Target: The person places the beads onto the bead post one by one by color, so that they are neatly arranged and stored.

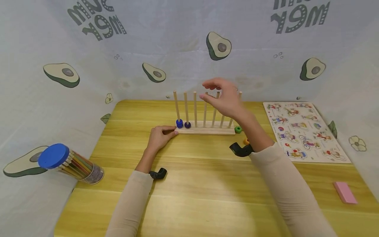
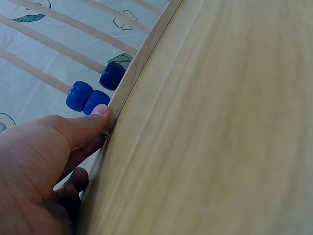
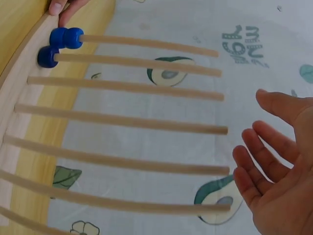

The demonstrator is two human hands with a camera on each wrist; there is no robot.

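A wooden peg rack [image 1: 207, 131] stands on the table, with a row of several upright pegs. Two blue beads [image 1: 179, 124] are stacked on its leftmost peg, and one dark blue bead [image 1: 188, 125] sits at the foot of the second. My left hand [image 1: 158, 138] pinches the left end of the base, its thumb [image 2: 100, 110] close beside the blue beads. Above the pegs, my right hand [image 1: 227, 98] is raised with nothing in it. In the right wrist view its fingers [image 3: 264, 156] are loosely bent, apart from the peg tips.
By the base's right end lie a green bead [image 1: 238, 129] and an orange bead [image 1: 246, 141], the latter partly hidden by the right wrist. A picture puzzle board [image 1: 305, 131] and pink block [image 1: 345, 192] are at right. A pencil tub [image 1: 96, 174] with blue lid stands left.
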